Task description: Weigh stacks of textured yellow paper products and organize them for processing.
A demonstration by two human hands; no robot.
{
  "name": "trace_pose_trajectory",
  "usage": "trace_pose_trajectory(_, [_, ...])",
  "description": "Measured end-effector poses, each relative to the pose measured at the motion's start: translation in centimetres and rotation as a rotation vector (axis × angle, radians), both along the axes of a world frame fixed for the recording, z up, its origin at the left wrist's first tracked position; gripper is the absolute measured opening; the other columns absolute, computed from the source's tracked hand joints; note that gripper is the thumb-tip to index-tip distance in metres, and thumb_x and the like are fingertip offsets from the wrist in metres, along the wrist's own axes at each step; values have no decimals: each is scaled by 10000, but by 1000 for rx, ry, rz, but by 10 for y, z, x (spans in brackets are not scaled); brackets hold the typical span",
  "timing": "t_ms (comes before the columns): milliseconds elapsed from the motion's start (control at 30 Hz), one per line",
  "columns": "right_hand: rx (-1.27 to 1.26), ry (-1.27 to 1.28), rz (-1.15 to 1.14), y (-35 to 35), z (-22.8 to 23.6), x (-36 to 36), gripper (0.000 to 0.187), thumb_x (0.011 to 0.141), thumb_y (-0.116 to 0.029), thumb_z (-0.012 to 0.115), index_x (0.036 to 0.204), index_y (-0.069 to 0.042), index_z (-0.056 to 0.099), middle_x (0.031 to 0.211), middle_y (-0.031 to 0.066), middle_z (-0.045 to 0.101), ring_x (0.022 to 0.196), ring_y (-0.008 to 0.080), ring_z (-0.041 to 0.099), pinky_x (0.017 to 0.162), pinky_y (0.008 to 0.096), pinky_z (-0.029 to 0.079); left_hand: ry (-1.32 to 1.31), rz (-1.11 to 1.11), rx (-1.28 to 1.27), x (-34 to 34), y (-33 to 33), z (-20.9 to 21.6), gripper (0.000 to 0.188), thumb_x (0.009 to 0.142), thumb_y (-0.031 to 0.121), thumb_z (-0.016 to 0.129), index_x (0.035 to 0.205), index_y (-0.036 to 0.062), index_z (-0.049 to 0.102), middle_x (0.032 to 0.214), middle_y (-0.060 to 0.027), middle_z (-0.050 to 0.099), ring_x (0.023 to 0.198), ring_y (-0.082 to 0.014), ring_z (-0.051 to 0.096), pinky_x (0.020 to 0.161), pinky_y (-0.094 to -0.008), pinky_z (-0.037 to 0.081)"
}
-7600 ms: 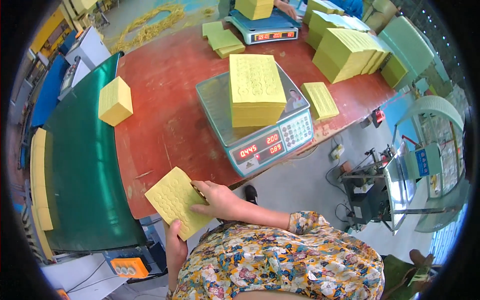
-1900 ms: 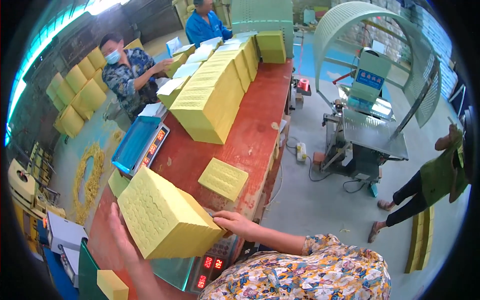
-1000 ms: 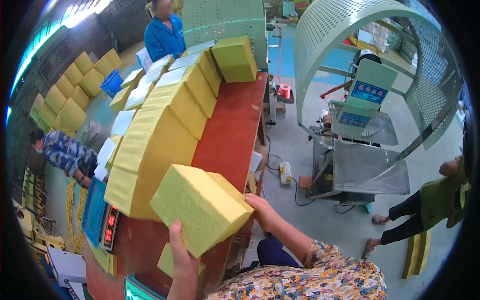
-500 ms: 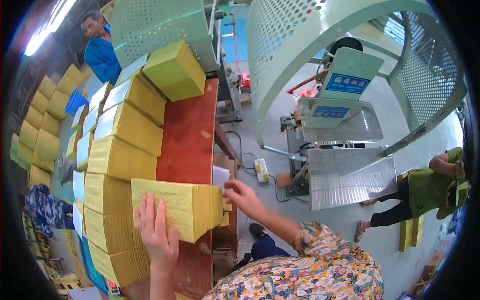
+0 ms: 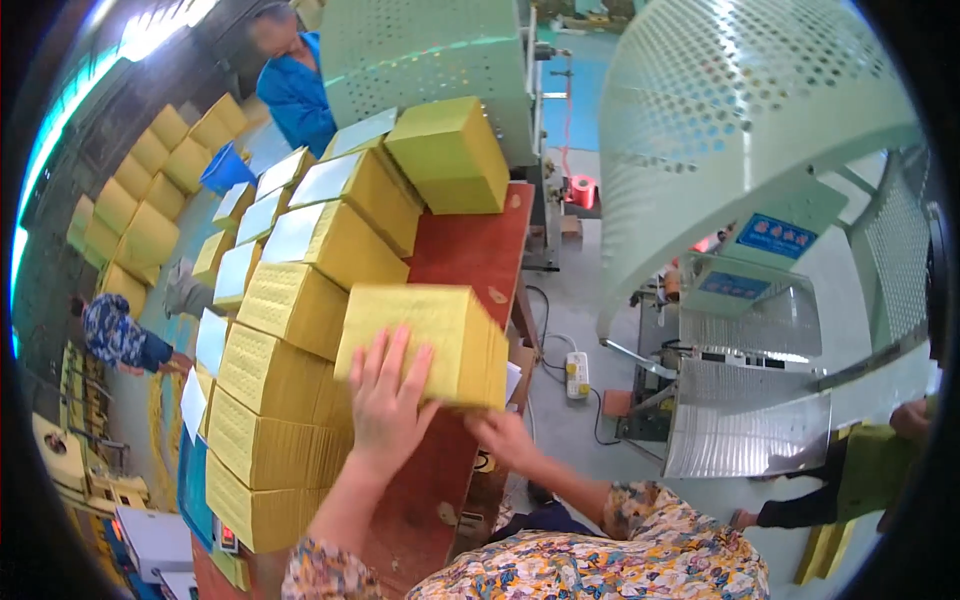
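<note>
A thick stack of yellow paper (image 5: pixel 405 312), its face embossed with faint marks, sits over the red table beside the row of similar stacks. My left hand (image 5: pixel 388 410) lies on its face with fingers stretched and spread, the thumb along the near edge. At the stack's near lower corner, my right hand (image 5: pixel 505 438) has its fingers curled against the edge; the fingertips are partly hidden. Along the table's left side runs a row of yellow paper stacks (image 5: pixel 262 375), several topped with white sheets (image 5: pixel 325 180). One larger yellow block (image 5: pixel 455 155) stands at the far end.
Beyond the red tabletop (image 5: pixel 450 245) stand pale green perforated machine guards (image 5: pixel 700 180). A white power strip (image 5: pixel 577 375) with cables lies on the floor. One person in blue (image 5: pixel 295 95) is at the far left, another in camouflage (image 5: pixel 120 330) at left, a third in green (image 5: pixel 870 465) at right.
The view has swung, shifting the scene rightward. The stack has turned, and its right side looks more even. My right hand has moved from its right side to the near lower corner.
</note>
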State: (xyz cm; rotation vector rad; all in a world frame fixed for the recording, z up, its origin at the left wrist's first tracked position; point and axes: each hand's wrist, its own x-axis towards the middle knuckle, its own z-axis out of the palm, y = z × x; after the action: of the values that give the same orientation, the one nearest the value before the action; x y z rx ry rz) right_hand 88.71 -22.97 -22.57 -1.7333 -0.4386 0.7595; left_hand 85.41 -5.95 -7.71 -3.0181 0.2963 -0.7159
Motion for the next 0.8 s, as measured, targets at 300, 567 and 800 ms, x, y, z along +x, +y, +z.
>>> trace_pose_trajectory(300, [253, -262, -242, 115, -18, 193, 351, 970, -242, 532, 1195, 11, 622, 1093, 208, 676, 1049, 306, 643, 924, 367, 461, -69, 9, -7, 203, 69, -8, 881, 655, 161, 834, 1431, 159, 416, 1492, -119, 393, 1384, -336, 363, 1150, -508, 268])
trace_pose_trajectory(567, [498, -202, -354, 135, -22, 203, 400, 957, -210, 574, 1294, 3, 551, 1214, 193, 644, 1151, 270, 602, 988, 357, 438, -31, 19, -12, 243, 85, -9, 881, 680, 190, 828, 1450, 189, 400, 1495, -100, 392, 1384, -331, 367, 1153, -498, 278])
trace_pose_trajectory(800, [440, -382, -345, 172, 1, 180, 419, 969, -213, 558, 1309, 28, 520, 1240, 196, 628, 1181, 285, 580, 1001, 349, 436, -173, 280, 199, 207, 81, 12, 793, 760, 217, 730, 1470, 167, 380, 1474, -153, 413, 1398, -369, 331, 1129, -571, 256])
